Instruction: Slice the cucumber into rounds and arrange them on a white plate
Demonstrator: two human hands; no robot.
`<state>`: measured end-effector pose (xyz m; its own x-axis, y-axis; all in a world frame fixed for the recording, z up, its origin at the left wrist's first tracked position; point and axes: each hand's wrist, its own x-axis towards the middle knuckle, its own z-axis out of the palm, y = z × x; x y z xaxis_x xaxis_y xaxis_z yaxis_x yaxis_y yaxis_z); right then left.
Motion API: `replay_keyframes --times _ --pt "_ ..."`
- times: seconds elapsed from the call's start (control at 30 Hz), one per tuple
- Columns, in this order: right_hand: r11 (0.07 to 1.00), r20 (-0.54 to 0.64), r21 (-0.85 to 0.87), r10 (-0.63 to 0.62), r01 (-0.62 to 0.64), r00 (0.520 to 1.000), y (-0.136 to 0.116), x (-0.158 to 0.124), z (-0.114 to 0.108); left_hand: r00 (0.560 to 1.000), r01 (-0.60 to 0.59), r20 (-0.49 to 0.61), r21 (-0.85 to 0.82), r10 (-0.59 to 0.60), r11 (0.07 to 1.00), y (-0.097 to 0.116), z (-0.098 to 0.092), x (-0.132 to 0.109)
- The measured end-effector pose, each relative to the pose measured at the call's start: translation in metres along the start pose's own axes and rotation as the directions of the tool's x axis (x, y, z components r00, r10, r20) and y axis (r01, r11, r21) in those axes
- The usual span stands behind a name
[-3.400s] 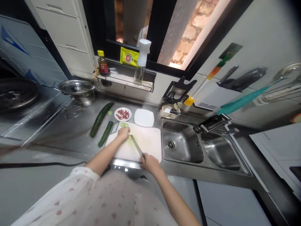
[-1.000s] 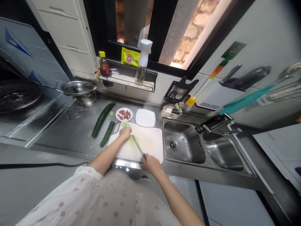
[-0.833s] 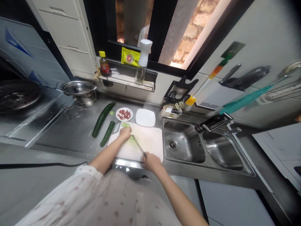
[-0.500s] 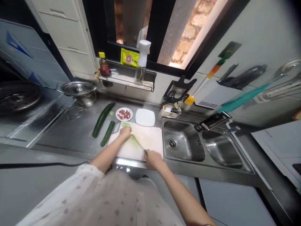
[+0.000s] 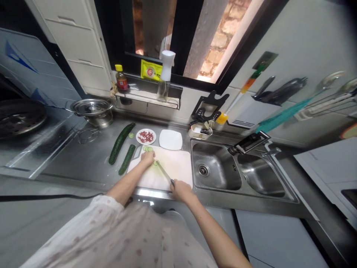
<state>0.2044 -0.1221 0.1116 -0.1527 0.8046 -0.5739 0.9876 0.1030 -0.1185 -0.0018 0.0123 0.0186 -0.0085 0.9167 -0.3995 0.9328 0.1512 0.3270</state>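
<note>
My left hand [image 5: 147, 157] rests curled on the white cutting board [image 5: 178, 167], pressing down a piece of cucumber [image 5: 155, 162] whose cut green end shows at my fingertips. In my right hand [image 5: 180, 188], near the board's front edge, I grip the handle of a knife [image 5: 164, 172]. Its blade runs up and left to the cucumber piece. Cut cucumber slices [image 5: 147, 149] lie at the board's far left corner.
A whole cucumber [image 5: 121, 138] and a shorter piece [image 5: 126, 159] lie on the steel counter left of the board. Behind the board are a small plate of red bits [image 5: 145, 136] and an empty white plate [image 5: 170, 139]. A double sink [image 5: 240, 175] is on the right; a lidded pot [image 5: 92, 109] is far left.
Both hands stay on the board with the knife against the cucumber. My right hand shifted slightly. The view drifted a little.
</note>
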Motion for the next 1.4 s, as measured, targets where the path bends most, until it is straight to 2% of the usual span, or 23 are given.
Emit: replay_keyframes --times 0.23,0.43,0.57,0.73,1.07,1.23,1.4 --pt "0.999 0.031 0.020 0.036 -0.037 0.999 0.006 -0.012 0.006 0.999 0.005 -0.053 0.014 -0.004 1.000 0.003 -0.001 -0.012" --pt "0.998 0.034 0.040 0.044 -0.045 0.998 0.012 -0.021 0.012 0.977 -0.104 -0.178 0.090 0.119 0.990 0.006 0.003 -0.032" --pt "0.995 0.036 0.082 0.051 -0.054 0.998 0.013 -0.026 0.013 0.973 -0.133 -0.180 0.087 0.147 0.987 0.008 0.006 -0.039" --pt "0.989 0.008 0.127 0.077 -0.077 0.997 0.013 -0.029 0.019 0.971 -0.136 -0.185 0.090 0.151 0.987 0.007 0.011 -0.037" --pt "0.958 -0.114 0.263 0.153 -0.118 0.982 0.018 -0.025 0.033 0.980 -0.082 -0.180 -0.003 0.080 0.997 0.014 0.007 -0.039" --pt "0.961 -0.108 0.252 0.148 -0.117 0.983 0.021 -0.021 0.030 0.975 -0.095 -0.207 -0.034 0.086 0.995 0.017 0.005 -0.046" --pt "0.968 -0.100 0.222 0.146 -0.121 0.984 0.020 -0.018 0.028 0.964 -0.131 -0.245 -0.121 0.098 0.984 0.020 0.011 -0.053"
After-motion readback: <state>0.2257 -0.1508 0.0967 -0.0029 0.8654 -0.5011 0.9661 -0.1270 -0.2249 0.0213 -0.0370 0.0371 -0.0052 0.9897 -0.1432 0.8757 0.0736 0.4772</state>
